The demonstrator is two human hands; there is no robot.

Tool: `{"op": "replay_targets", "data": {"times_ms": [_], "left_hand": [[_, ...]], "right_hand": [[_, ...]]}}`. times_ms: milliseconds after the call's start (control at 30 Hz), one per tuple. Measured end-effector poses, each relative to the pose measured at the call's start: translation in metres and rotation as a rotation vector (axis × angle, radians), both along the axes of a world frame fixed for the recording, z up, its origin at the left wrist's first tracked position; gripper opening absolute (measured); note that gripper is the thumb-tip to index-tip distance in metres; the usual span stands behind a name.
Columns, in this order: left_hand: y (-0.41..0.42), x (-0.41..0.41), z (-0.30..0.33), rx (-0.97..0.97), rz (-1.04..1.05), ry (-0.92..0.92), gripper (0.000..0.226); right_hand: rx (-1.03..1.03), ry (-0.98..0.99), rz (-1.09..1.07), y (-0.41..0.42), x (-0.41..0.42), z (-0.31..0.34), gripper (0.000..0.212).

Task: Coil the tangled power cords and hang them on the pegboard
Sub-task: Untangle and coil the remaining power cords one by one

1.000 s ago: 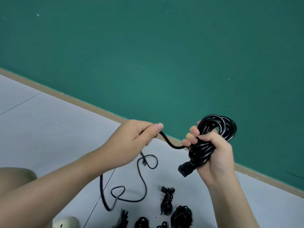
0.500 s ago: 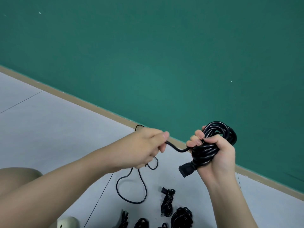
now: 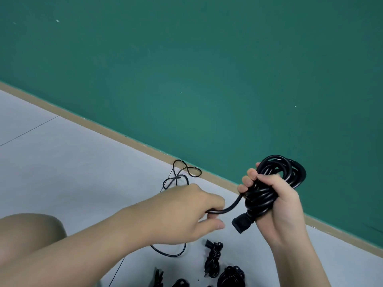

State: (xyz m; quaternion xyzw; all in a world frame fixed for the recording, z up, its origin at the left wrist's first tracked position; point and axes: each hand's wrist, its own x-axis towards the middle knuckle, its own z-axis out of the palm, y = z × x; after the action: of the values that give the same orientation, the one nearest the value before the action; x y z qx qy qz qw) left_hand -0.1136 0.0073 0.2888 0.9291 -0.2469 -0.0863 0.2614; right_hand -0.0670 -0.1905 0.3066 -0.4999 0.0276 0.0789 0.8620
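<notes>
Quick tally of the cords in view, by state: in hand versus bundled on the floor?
Cord being coiled, gripped by right hand, tail held by left hand: 1
Bundled cords on the floor, some cut off by the frame edge: at least 4
Total: at least 5

I see a plain teal-green wall (image 3: 186, 59) filling the upper and right frame. A tan baseboard strip (image 3: 83, 119) runs diagonally from middle left to lower right. Pale grey floor tiles (image 3: 62, 162) occupy the lower left, evenly lit, with thin dark seams.
</notes>
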Motion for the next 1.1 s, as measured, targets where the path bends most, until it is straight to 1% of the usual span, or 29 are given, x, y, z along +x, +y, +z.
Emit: {"op": "replay_targets", "data": {"times_ms": [100,200,233,267,300,333,367,400,433,467,533,567,600,633,667,733,800,867,933,1000,1033,1100], "left_hand": [[0.011,0.005,0.011,-0.056,-0.014,0.077,0.026],[0.027,0.011,0.025,-0.087,0.034,0.13,0.021],[0.029,0.013,0.026,-0.095,0.044,0.121,0.022],[0.03,0.013,0.026,-0.104,0.046,0.085,0.022],[0.03,0.014,0.025,-0.115,0.045,0.017,0.022],[0.03,0.014,0.023,-0.14,0.044,-0.068,0.023],[0.029,0.014,0.022,-0.189,0.044,-0.138,0.022],[0.028,0.014,0.02,-0.258,0.046,-0.177,0.022],[0.028,0.014,0.019,-0.336,0.05,-0.186,0.022],[0.027,0.015,0.018,-0.414,0.058,-0.169,0.022],[0.026,0.016,0.017,-0.535,0.094,-0.075,0.021],[0.027,0.018,0.017,-0.58,0.12,-0.015,0.022],[0.028,0.019,0.016,-0.608,0.15,0.035,0.024],[0.029,0.021,0.016,-0.619,0.182,0.073,0.027],[0.031,0.022,0.016,-0.624,0.213,0.104,0.03],[0.033,0.024,0.016,-0.648,0.256,0.154,0.04],[0.034,0.024,0.017,-0.697,0.28,0.171,0.058],[0.035,0.023,0.018,-0.733,0.319,0.141,0.068],[0.035,0.021,0.022,-0.72,0.349,0.081,0.067],[0.034,0.018,0.028,-0.673,0.328,0.024,0.057],[0.034,0.017,0.031,-0.645,0.309,-0.002,0.051],[0.031,0.017,0.028,-0.599,0.301,-0.036,0.044]], "right_hand": [[-0.183,-0.039,-0.027,-0.007,0.0,0.001,0.01],[-0.253,-0.037,-0.102,-0.014,0.004,0.0,0.014],[-0.285,-0.03,-0.114,-0.017,0.006,0.0,0.02],[-0.36,-0.024,-0.094,-0.019,0.008,0.001,0.029],[-0.479,-0.013,-0.03,-0.019,0.007,0.002,0.043],[-0.59,-0.002,0.069,-0.017,0.005,0.001,0.061],[-0.654,0.01,0.191,-0.014,0.003,-0.002,0.077],[-0.661,0.022,0.308,-0.009,-0.001,-0.006,0.084],[-0.634,0.03,0.411,-0.002,-0.005,-0.009,0.083],[-0.601,0.028,0.495,0.005,-0.008,-0.013,0.075],[-0.553,-0.029,0.601,0.023,-0.017,-0.016,0.044],[-0.55,-0.067,0.635,0.033,-0.022,-0.017,0.03],[-0.556,-0.08,0.642,0.041,-0.026,-0.018,0.023],[-0.554,-0.053,0.619,0.047,-0.029,-0.02,0.018],[-0.541,-0.008,0.594,0.051,-0.03,-0.022,0.016],[-0.494,0.054,0.613,0.052,-0.031,-0.024,0.026],[-0.382,0.063,0.701,0.051,-0.031,-0.021,0.033],[-0.253,0.059,0.756,0.048,-0.03,-0.016,0.036],[-0.075,0.079,0.789,0.043,-0.027,-0.013,0.036],[0.158,0.076,0.825,0.037,-0.021,-0.011,0.037],[0.24,0.059,0.814,0.034,-0.018,-0.01,0.037],[0.293,0.04,0.737,0.03,-0.014,-0.009,0.035]]}}
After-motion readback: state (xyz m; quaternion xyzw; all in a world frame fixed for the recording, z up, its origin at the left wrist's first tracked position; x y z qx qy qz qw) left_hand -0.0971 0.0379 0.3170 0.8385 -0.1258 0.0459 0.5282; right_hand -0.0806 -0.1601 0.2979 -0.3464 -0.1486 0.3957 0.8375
